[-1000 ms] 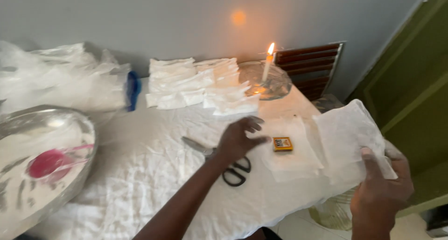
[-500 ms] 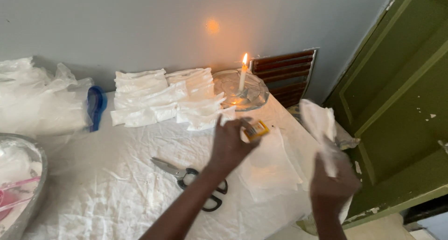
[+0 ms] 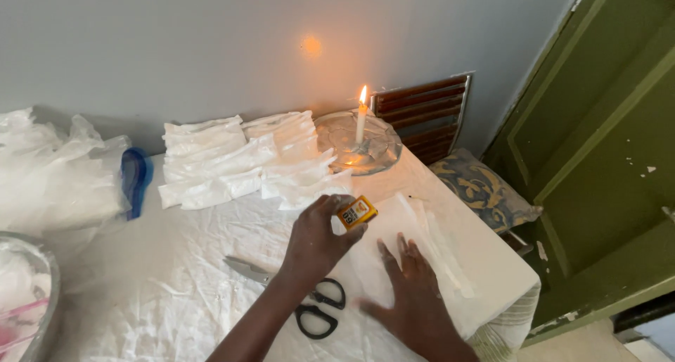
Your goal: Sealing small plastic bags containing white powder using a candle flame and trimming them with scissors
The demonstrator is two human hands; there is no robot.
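A table (image 3: 176,291) covered with a creased white cloth fills the lower part of the view, set against a plain grey wall (image 3: 211,45). At the far left edge sits a clear bowl (image 3: 28,299) with something pink inside, and behind it a heap of thin plastic bags (image 3: 49,172) with a blue handle (image 3: 135,175) poking out beside it. Further along, near the wall, lie stacks of folded white cloths (image 3: 239,158). A pair of black-handled scissors (image 3: 302,302) rests on the cloth in the middle, partly under the left forearm.

The left hand (image 3: 313,246) is raised just above the table and pinches a small yellow matchbox (image 3: 355,212) between thumb and fingertips, held tilted over the white sheet (image 3: 415,242). Behind it, a lit white candle (image 3: 361,119) stands upright on a round glass plate (image 3: 376,147) near the table's far edge; its flame throws an orange spot on the wall.

The right hand (image 3: 411,295) lies flat and spread on the white sheet near the front right corner, pressing down, gripping nothing.

Beyond the table's right side stands a chair with a dark slatted back (image 3: 422,112) and a patterned cushion (image 3: 481,189). A green panelled door (image 3: 598,158) with chipped paint takes up the right side of the room.
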